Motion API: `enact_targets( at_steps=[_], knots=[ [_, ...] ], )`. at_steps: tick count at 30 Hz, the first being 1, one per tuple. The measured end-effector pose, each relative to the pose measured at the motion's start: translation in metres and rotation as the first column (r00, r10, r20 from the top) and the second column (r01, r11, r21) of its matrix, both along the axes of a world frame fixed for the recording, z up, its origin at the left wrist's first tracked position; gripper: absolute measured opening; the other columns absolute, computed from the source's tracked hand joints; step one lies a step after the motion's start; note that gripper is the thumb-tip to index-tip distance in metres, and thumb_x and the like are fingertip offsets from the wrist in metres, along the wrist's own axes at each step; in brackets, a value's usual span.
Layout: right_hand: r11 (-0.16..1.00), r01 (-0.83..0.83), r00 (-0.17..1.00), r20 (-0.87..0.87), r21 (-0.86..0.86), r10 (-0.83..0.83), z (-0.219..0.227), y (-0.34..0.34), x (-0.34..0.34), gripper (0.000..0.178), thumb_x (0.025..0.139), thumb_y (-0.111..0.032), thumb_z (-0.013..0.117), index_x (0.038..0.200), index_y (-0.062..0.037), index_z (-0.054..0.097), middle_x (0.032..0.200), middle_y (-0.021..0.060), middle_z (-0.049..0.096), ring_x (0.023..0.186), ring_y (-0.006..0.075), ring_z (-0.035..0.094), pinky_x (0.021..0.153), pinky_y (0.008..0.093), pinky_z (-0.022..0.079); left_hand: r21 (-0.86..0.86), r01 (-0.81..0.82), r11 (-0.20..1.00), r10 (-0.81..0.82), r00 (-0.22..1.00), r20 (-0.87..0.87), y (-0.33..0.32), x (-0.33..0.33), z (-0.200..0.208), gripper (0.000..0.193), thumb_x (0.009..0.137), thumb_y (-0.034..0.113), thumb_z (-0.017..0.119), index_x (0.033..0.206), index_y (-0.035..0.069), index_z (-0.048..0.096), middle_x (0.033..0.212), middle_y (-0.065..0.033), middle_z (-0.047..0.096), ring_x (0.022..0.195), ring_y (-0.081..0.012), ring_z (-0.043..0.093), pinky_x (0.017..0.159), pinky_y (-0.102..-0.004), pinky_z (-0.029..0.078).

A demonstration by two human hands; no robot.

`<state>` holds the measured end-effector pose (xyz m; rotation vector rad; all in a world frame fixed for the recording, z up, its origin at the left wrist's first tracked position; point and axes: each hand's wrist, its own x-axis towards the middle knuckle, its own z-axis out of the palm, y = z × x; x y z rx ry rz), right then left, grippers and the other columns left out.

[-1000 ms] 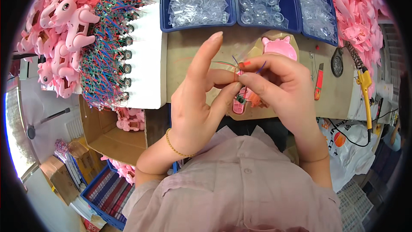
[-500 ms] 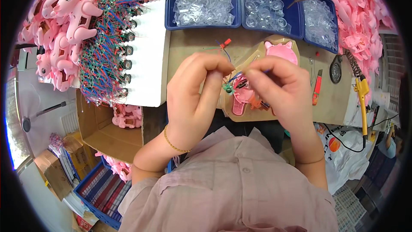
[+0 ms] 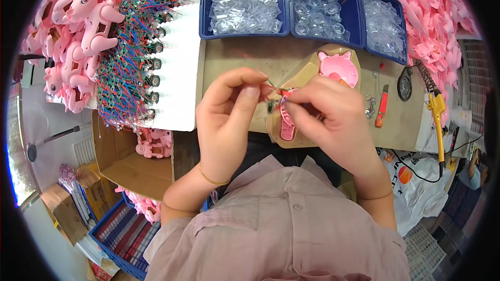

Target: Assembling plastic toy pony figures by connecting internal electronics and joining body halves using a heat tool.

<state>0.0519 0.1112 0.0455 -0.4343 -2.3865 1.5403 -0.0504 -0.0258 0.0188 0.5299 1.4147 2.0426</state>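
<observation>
My left hand (image 3: 228,109) is closed, with thin green and red wires (image 3: 272,85) between its thumb and forefinger. A small green circuit board (image 3: 271,105) hangs between my hands, partly blurred. My right hand (image 3: 336,112) is pinched close beside it; wires and a red bit show at its fingertips, though exactly what it grips is partly hidden. Beneath my hands lies a pink animal-shaped toy shell (image 3: 339,67) in a tan cut-out holder (image 3: 302,73). My right hand covers the shell's middle.
Blue bins (image 3: 245,35) of clear plastic parts stand at the back. On the left, wired boards lie on white foam (image 3: 182,83) beside pink toy bodies (image 3: 96,15). To the right are a red utility knife (image 3: 383,106), a black oval object (image 3: 405,83) and a yellow soldering iron (image 3: 438,109).
My right hand has shifted slightly left and my left hand slightly down and left. The red connector and blue wire that stuck out above my left fingers no longer show there.
</observation>
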Motion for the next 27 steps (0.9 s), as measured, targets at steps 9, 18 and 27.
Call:
enact_targets(
  at_steps=[9,18,27],
  knots=[
    [0.991,-0.023,0.996,-0.082,0.134,0.035,0.001,-0.003,-0.001,0.007,0.078,0.000,0.067,0.085,0.0022,0.065,0.072,0.0048,0.058,0.060,0.0096,0.052,0.051,0.0239,0.039,-0.082,-0.009,0.997,0.014,0.998,0.055,0.003,0.001,0.003,0.027,0.088,-0.001,0.057,0.115,-0.005,0.057,0.108,-0.0070,0.061,0.095,-0.0081,0.055,0.084,-0.0224,0.045],
    [0.964,-0.064,0.952,-0.273,0.258,0.136,0.004,0.019,-0.015,0.009,0.078,0.000,0.066,0.087,0.0010,0.065,0.073,0.0061,0.058,0.059,0.0114,0.052,0.050,0.0235,0.039,-0.390,-0.057,0.919,-0.322,0.464,-0.826,0.003,-0.021,0.028,0.034,0.072,0.006,0.071,0.105,0.002,0.062,0.098,-0.0101,0.062,0.087,-0.0246,0.058,0.080,-0.0342,0.044],
    [0.978,0.136,0.764,-0.646,0.158,-0.002,0.012,0.019,-0.026,0.011,0.079,-0.002,0.065,0.090,-0.0003,0.063,0.079,0.0092,0.059,0.069,0.0231,0.056,0.061,0.0304,0.046,-0.113,-0.421,0.900,-0.032,0.194,-0.980,0.007,-0.027,0.034,0.018,0.070,-0.007,0.069,0.087,0.000,0.067,0.081,-0.0107,0.065,0.077,-0.0250,0.058,0.074,-0.0344,0.044]
  ],
)
